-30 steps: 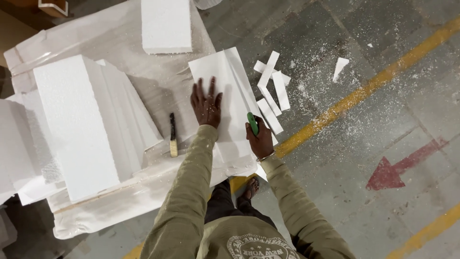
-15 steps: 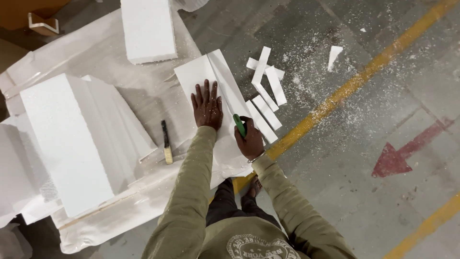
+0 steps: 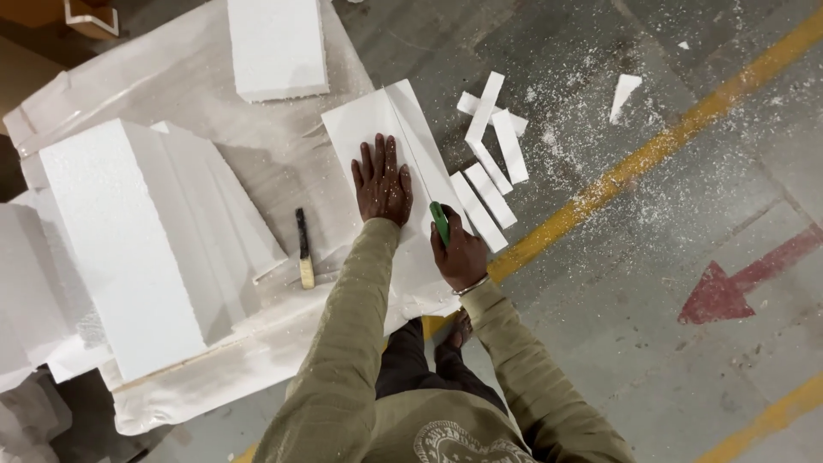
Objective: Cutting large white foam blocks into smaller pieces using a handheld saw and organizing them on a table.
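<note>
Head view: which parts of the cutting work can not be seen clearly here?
- Blade of the green knife: hidden by the right hand.
- Cut line in the foam sheet: too thin to tell its depth.
- Big foam block: stack beside it is cut off at the left edge.
- Brush: bristles too small.

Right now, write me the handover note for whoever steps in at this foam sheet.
Left hand: flat, pressing the white foam sheet on the covered table.
Right hand: closed grip on the green cutter, at the sheet's near end on a line running up it.
Done: cut strips lie on the floor.
Left: the strip along the sheet's right edge is not yet off.
</note>
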